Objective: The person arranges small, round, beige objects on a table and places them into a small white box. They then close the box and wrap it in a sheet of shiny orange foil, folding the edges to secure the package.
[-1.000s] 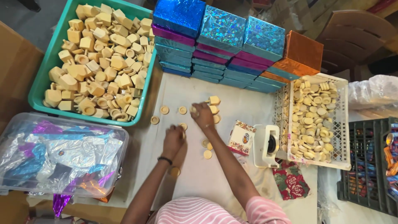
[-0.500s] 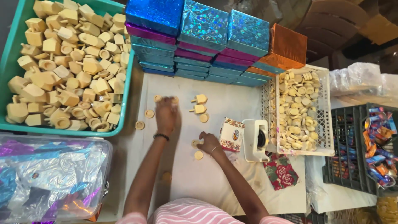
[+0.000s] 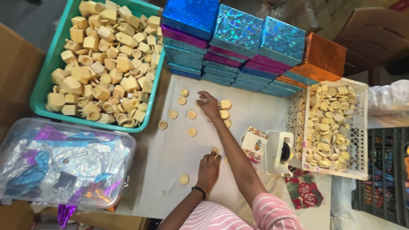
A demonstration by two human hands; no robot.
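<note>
My left hand (image 3: pixel 208 168), with a black band at the wrist, is curled with its fingertips on a round wooden disc (image 3: pixel 215 150) on the white cloth (image 3: pixel 170 162). My right hand (image 3: pixel 208 104) reaches further away and lies over a small pale piece (image 3: pixel 200 101), next to three wooden blocks with pegs (image 3: pixel 224 104). Whether it grips the piece is hidden by the fingers. Several loose discs (image 3: pixel 192 114) lie scattered on the cloth between and to the left of the hands.
A teal crate (image 3: pixel 42 87) heaped with wooden pieces stands far left. Stacked shiny foil boxes (image 3: pixel 238 34) line the back. A white basket (image 3: pixel 334 173) of discs, a tape dispenser (image 3: pixel 279 153) and a small floral box (image 3: pixel 254 144) sit right. A clear tub (image 3: pixel 64 162) of foil lies near left.
My left hand has drawn back from the far discs to a disc close to me. My right hand has stretched out to the far pieces by the blocks. The view shifted.
</note>
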